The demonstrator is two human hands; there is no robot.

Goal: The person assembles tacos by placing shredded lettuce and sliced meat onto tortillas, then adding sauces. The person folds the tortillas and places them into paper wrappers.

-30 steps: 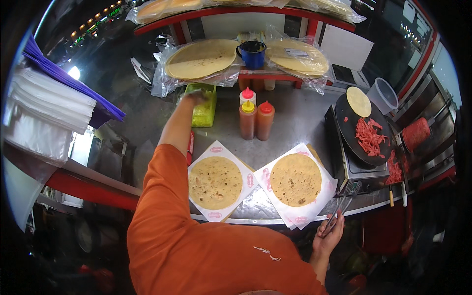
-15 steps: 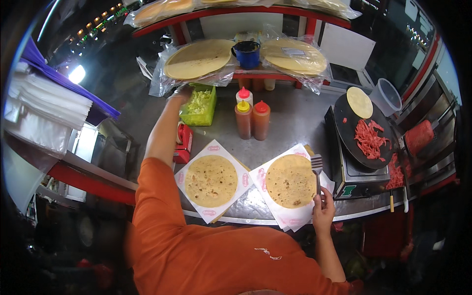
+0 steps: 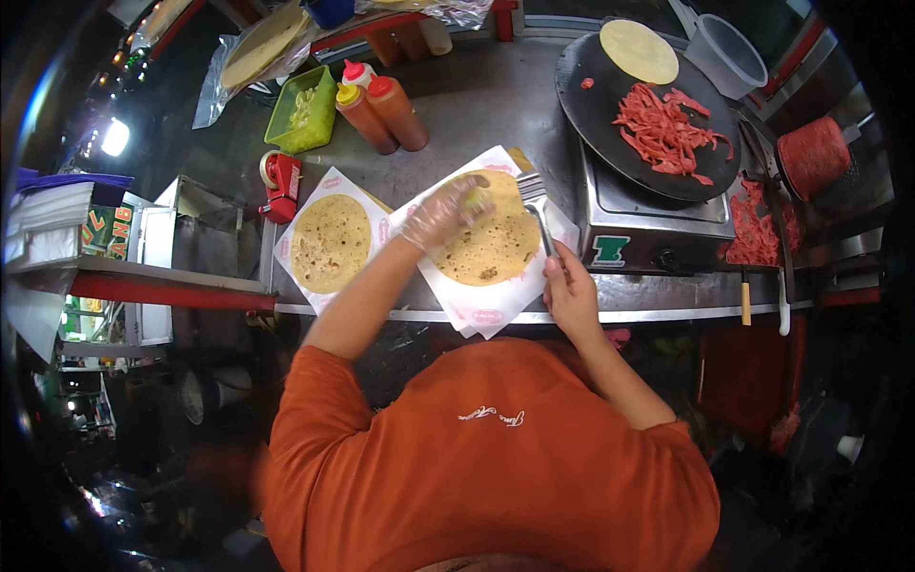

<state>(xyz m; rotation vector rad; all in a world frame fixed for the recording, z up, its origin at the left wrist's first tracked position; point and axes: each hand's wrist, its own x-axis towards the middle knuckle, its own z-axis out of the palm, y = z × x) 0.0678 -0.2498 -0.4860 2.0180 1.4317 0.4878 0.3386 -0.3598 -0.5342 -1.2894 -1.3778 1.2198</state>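
My left hand (image 3: 444, 215), in a clear plastic glove, is over the right flatbread (image 3: 481, 262), slightly smeared by motion. Its fingers are closed round a pale green pinch of shredded lettuce (image 3: 475, 198). That flatbread lies on white printed paper (image 3: 491, 319). My right hand (image 3: 570, 284) is bare and grips a metal fork (image 3: 538, 207) by its handle, with the tines pointing up at the flatbread's right edge. A second flatbread (image 3: 331, 250) lies on paper to the left. More shredded lettuce (image 3: 305, 108) sits in a green bin (image 3: 317, 136) farther back.
Sauce bottles (image 3: 398, 114) stand beside the bin, and a red tape dispenser (image 3: 280, 187) is nearer. On the right, a black griddle (image 3: 591, 129) holds red meat strips (image 3: 667, 133) and a pale flatbread (image 3: 639, 51). Two handled tools (image 3: 746, 300) jut over the counter's front edge.
My left hand has come from the green bin to the right flatbread, with lettuce in it. My right hand still holds the fork beside that flatbread. The view has swung to the right.
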